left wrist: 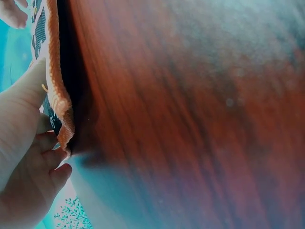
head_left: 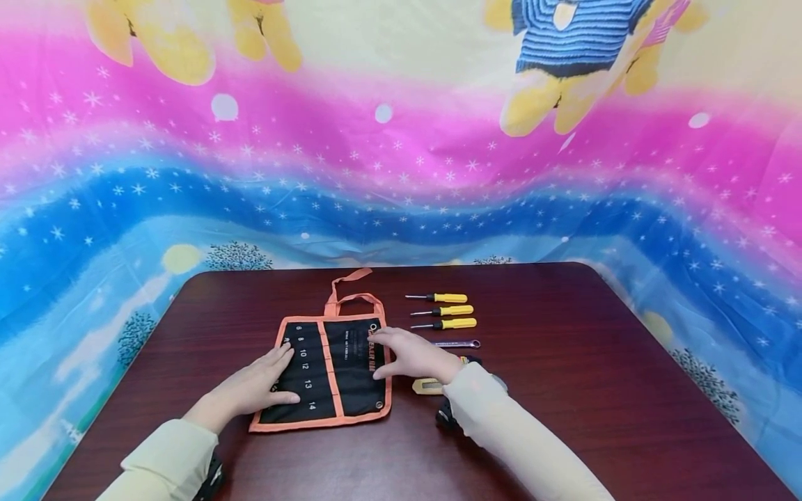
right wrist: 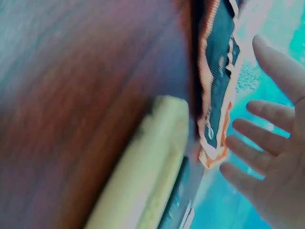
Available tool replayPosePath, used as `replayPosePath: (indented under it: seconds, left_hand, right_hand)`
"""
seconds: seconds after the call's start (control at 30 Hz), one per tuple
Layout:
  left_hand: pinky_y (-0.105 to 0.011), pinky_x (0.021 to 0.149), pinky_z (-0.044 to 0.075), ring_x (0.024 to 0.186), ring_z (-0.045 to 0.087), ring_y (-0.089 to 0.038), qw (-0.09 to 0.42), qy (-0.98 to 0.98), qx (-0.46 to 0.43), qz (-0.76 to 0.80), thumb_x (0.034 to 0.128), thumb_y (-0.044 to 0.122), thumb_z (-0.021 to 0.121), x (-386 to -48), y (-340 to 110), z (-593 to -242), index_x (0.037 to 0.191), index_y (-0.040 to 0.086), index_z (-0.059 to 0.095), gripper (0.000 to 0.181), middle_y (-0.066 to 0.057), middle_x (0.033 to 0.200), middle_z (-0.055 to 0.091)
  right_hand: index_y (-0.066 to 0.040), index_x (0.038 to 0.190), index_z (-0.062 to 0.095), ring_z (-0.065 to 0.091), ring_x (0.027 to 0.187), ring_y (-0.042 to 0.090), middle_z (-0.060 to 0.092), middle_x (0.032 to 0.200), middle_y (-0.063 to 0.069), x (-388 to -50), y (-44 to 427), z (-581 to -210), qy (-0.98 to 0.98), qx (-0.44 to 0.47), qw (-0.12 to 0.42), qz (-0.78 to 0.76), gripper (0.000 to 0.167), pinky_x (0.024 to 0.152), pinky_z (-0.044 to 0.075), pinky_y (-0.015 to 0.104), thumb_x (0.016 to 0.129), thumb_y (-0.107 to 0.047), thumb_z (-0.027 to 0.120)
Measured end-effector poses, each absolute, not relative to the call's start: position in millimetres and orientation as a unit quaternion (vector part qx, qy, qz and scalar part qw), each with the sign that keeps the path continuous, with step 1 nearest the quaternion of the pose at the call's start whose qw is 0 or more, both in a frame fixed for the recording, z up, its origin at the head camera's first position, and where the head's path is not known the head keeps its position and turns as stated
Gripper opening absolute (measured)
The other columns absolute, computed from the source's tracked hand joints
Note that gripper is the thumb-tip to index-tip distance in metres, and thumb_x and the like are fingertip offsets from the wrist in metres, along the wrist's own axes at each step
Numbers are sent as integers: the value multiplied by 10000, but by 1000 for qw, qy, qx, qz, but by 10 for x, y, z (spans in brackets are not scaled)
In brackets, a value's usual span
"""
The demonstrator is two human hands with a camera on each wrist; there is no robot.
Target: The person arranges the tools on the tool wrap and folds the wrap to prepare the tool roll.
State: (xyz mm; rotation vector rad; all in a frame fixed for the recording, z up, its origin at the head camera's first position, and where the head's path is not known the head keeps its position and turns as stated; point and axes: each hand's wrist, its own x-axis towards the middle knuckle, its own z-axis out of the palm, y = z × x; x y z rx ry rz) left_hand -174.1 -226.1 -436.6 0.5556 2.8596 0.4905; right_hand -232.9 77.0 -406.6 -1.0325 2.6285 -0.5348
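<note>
A black tool pouch [head_left: 354,393] with orange trim lies spread flat on the table, printed with size numbers down its left part. My left hand [head_left: 253,381] rests on the pouch's left edge, fingers and thumb extended. In the left wrist view, that hand [left wrist: 26,148] lies along the orange border. Over the right edge of the pouch is my right hand [head_left: 410,353], holding nothing. The right wrist view shows this hand [right wrist: 274,148] with fingers spread, apart from the pouch [right wrist: 220,76].
Right of the pouch lie three yellow-handled screwdrivers [head_left: 456,310] and a metal wrench [head_left: 460,344]. A pale yellow-handled tool [head_left: 426,387] sits beside my right wrist, partly hidden. An orange strap [head_left: 331,299] extends toward the dark wooden table's [head_left: 532,313] far edge.
</note>
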Motion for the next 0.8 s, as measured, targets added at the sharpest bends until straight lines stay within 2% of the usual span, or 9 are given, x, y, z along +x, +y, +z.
replayPosePath:
  seconds: [0.23,0.43,0.6,0.8]
  left_hand:
    - [-542,1002,280,1311,239,-407,91,963,189,167,781,541,639,-1735,-2251,-4358,1384,-78,322,921,-262,1435,264]
    - [-541,1004,279,1311,237,-409,89,963,191,170,783,540,638,-1739,-2253,-4358,1387,-77,318,921,-261,1436,263]
    - [-541,1000,285,1310,242,-407,89,964,190,166,776,559,633,-1741,-2268,-4377,1387,-73,321,933,-260,1437,260]
    - [-535,1001,288,1306,251,-406,86,964,192,163,773,567,628,-1742,-2269,-4380,1382,-75,329,935,-260,1433,269]
  right_hand:
    - [-118,1387,427,352,1282,234,382,1411,85,-2316,967,-3976,888,-362,129,-252,657,982,367,437,833,-366,676]
    - [-109,1368,445,431,1221,200,435,1364,31,-2286,1223,-3895,868,-361,109,-324,636,924,431,409,831,-363,674]
    - [-104,1359,458,452,1199,237,460,1341,38,-2244,1456,-3879,860,-347,95,-361,637,925,421,452,822,-366,678]
    - [-122,1324,501,489,1152,215,522,1277,54,-2185,1689,-3924,869,-329,79,-362,600,920,420,469,812,-374,687]
